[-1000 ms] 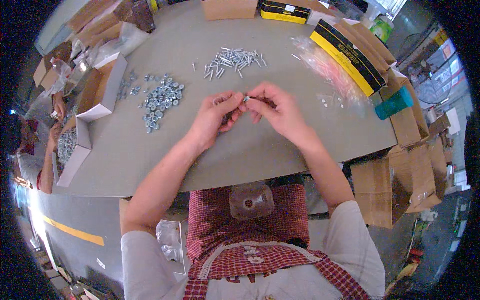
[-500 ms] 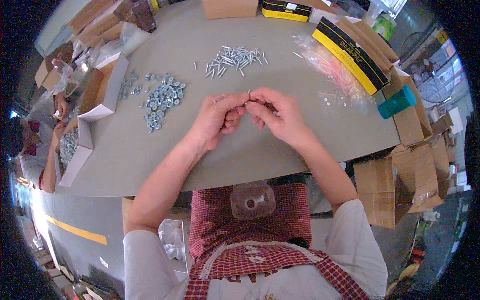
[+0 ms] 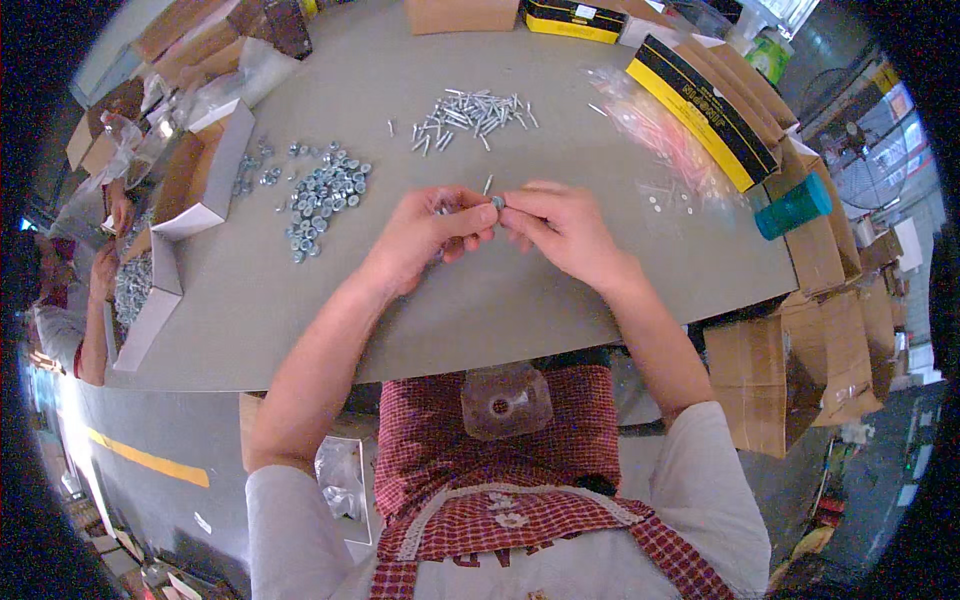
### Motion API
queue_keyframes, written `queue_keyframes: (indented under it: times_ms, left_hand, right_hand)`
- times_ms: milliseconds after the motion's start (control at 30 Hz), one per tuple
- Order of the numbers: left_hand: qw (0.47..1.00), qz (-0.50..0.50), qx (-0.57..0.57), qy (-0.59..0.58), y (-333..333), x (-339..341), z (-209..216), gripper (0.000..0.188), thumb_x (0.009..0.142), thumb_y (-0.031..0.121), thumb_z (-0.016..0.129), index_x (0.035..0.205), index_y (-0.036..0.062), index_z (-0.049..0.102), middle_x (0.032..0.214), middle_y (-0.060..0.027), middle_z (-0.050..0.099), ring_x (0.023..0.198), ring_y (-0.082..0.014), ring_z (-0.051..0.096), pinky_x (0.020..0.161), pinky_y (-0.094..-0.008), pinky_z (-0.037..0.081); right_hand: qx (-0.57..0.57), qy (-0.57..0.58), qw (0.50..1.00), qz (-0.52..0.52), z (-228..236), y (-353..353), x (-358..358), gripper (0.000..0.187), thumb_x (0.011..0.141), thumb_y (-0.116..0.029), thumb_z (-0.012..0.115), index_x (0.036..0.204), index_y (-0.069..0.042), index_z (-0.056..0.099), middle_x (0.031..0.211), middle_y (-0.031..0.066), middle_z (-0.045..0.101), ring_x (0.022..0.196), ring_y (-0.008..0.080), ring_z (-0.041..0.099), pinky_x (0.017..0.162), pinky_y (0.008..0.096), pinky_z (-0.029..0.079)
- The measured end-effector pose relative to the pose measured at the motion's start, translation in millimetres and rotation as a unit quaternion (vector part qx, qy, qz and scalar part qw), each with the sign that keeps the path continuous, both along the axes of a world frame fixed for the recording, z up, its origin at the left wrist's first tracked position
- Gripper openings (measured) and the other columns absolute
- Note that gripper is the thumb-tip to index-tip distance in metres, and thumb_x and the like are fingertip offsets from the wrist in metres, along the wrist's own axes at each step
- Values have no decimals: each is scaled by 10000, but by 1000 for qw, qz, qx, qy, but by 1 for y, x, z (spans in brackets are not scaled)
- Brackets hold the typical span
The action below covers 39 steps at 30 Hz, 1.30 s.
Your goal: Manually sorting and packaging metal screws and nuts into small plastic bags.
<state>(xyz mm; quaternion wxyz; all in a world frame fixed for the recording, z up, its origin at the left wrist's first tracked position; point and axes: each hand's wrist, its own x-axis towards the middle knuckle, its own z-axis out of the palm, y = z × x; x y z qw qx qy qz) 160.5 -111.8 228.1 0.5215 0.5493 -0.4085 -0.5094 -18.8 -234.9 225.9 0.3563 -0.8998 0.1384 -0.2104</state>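
Over the middle of the table, my left hand point(image 3: 425, 232) and my right hand point(image 3: 565, 228) meet at the fingertips, both closed. A small round metal nut point(image 3: 497, 202) shows between them, pinched by my right thumb and forefinger and touching my left fingertips. From my left fingers a thin silver pin point(image 3: 488, 185) points up and away. More small metal pieces seem tucked in my left palm, partly hidden by the fingers. Beyond my hands lies a pile of silver pins point(image 3: 475, 117). To their left is a pile of round metal nuts point(image 3: 325, 190).
At right lie plastic bags of pinkish pieces point(image 3: 660, 140), a black and yellow box point(image 3: 700, 110) and a teal cylinder point(image 3: 793, 207). White-sided cardboard trays point(image 3: 222, 165) stand at left, where another person's arm point(image 3: 97, 315) reaches in. A box point(image 3: 462, 15) stands at the far edge.
The round nut has come into view between my fingertips. The pin now stands out tilted beyond my left fingers. My hands have stayed in nearly the same place.
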Motion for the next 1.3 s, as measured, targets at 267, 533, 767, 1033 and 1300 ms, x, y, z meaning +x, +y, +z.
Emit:
queue_keyframes:
  times_ms: [267, 533, 767, 1033, 1300]
  left_hand:
    - [997, -11, -10, -77, 0, 2, -1, 261, 888, 313, 721, 933, 59, 681, 765, -5, 663, 619, -67, 559, 494, -213, 394]
    - [998, -59, 37, 2, 1, 2, 0, 288, 929, 363, 651, 926, 75, 661, 664, 24, 580, 539, -56, 511, 423, -208, 341]
    - [996, 18, 27, 81, -2, -5, -5, 209, 893, 285, 700, 878, 86, 637, 639, 45, 537, 502, -48, 457, 419, -214, 289]
    - [984, 75, -34, -157, 7, -5, -1, 202, 911, 259, 678, 853, 70, 638, 694, 21, 591, 524, -62, 478, 447, -224, 314]
    - [997, 72, -3, 26, 1, -2, -1, 294, 972, 325, 586, 980, 49, 687, 786, -5, 664, 615, -73, 551, 467, -222, 359]
  right_hand:
    - [-164, -103, 981, 13, 1, 4, -1, 217, 872, -150, 653, 1062, -46, 673, 919, 127, 662, 839, 328, 658, 740, 403, 545]
    - [-121, -81, 989, 3, 6, 15, -6, 212, 830, -158, 691, 1006, -41, 686, 882, 116, 660, 764, 317, 662, 676, 395, 547]
    - [-68, -104, 992, -33, 0, 11, 3, 227, 802, -223, 720, 961, -63, 697, 830, 125, 666, 751, 313, 665, 664, 396, 537]
    - [-82, 5, 996, -26, -10, -2, 2, 236, 828, -251, 700, 974, -65, 709, 863, 141, 682, 800, 319, 671, 693, 397, 535]
    - [140, -183, 973, -33, -8, 1, 9, 212, 885, -118, 681, 1085, -52, 697, 995, 93, 705, 914, 216, 674, 844, 330, 526]
